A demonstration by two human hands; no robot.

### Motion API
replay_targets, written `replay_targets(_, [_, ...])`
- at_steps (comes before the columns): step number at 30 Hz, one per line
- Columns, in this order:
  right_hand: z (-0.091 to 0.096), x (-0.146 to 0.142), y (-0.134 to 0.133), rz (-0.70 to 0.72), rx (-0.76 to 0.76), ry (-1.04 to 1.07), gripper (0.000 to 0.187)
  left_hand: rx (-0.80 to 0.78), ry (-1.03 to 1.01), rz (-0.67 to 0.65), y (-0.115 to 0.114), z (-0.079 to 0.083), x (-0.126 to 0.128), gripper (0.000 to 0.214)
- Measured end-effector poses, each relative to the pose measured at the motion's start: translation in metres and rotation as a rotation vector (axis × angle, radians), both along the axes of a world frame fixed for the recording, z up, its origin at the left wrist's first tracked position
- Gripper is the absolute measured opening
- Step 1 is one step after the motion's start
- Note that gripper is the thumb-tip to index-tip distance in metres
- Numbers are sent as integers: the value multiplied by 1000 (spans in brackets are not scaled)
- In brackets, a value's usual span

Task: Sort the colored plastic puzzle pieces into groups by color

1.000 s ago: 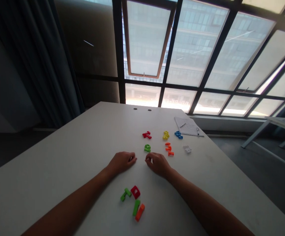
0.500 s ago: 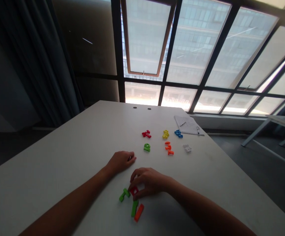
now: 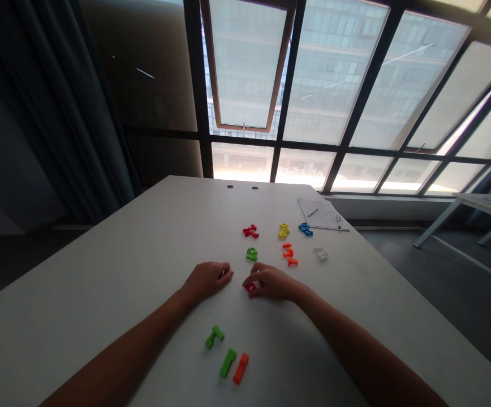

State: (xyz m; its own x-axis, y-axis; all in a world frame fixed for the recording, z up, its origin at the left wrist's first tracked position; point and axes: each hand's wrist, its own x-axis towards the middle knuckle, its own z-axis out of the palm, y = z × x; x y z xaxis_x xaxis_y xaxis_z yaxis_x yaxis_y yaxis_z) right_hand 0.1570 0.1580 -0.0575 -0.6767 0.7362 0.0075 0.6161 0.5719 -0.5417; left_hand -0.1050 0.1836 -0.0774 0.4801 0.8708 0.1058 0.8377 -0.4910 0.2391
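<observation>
My right hand pinches a small red block between thumb and fingers, at or just over the white table. The block has a square-looking opening, and my fingers cover part of it. To its left, my left hand rests on the tabletop with its fingers curled in and nothing visible in them. Nearer to me, between my forearms, lie a green T-shaped piece, a long green block and an orange bar. Just beyond my right hand sits a group of green pieces.
Farther back lie red pieces, yellow pieces, blue pieces, orange pieces and white pieces. Paper sheets with pens lie by the right edge. Windows stand behind the table, a dark curtain at left.
My right hand has carried the red block forward, away from the pieces near me. The long green block has shifted slightly left and turned. My left hand has stayed in place.
</observation>
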Motion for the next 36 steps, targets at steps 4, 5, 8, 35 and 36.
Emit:
replay_targets(4, [1, 20, 14, -89, 11, -25, 43, 7, 0, 0, 1, -1, -1, 38])
replay_targets(5, [1, 24, 17, -118, 10, -32, 48, 6, -4, -1, 1, -2, -1, 37])
replay_targets(8, [1, 32, 21, -162, -14, -45, 59, 1, -17, 0, 1, -2, -1, 37])
replay_targets(35, [6, 50, 32, -375, 317, 95, 37, 8, 7, -5, 2, -5, -2, 37])
replay_targets(36, [6, 50, 34, -396, 342, 98, 37, 11, 10, -5, 2, -5, -1, 37])
